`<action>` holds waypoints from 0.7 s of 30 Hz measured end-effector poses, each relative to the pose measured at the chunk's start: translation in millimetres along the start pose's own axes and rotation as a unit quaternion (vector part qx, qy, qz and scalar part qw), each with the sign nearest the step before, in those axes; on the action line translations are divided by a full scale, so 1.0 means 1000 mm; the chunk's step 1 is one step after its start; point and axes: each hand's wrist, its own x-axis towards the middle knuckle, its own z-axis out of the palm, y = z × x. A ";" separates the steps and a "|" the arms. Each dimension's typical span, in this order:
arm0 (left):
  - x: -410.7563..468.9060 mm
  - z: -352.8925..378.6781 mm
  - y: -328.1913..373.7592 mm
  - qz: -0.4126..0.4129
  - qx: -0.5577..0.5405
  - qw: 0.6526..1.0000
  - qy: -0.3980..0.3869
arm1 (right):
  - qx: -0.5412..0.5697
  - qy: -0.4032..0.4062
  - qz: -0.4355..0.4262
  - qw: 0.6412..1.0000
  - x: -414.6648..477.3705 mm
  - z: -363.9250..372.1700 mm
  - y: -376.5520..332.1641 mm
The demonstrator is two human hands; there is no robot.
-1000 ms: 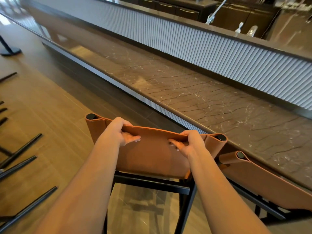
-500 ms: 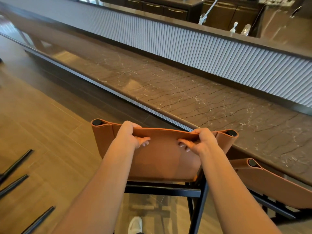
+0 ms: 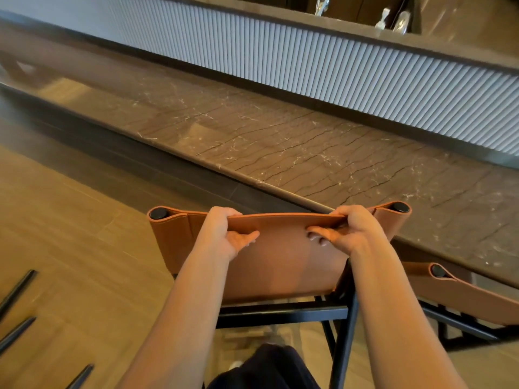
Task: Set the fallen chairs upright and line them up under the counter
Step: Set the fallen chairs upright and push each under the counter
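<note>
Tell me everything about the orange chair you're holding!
The orange-brown chair stands upright at the marble counter edge. Its backrest looks like leather, a sling stitched around two black posts with round caps. Below is a thin black metal frame. The left hand and right hand both grip its top edge, thumbs facing the camera.
</note>
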 end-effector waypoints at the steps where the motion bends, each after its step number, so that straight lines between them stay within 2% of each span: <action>1: 0.003 0.001 0.003 0.002 0.003 1.000 0.001 | -0.004 -0.005 0.000 1.000 0.002 0.003 -0.003; 5: 0.014 0.009 0.017 -0.010 -0.009 1.000 0.011 | -0.009 -0.011 0.007 1.000 0.012 0.009 -0.016; 10: 0.029 0.017 0.033 0.014 0.045 0.999 0.026 | 0.025 -0.028 0.021 0.999 0.027 0.014 -0.032; 13: 0.040 0.031 0.046 0.018 0.009 0.999 0.031 | 0.067 -0.037 0.023 0.997 0.040 0.015 -0.046; 21: 0.065 0.092 0.073 0.014 0.040 0.998 -0.036 | 0.145 -0.007 -0.017 0.989 0.062 -0.008 -0.078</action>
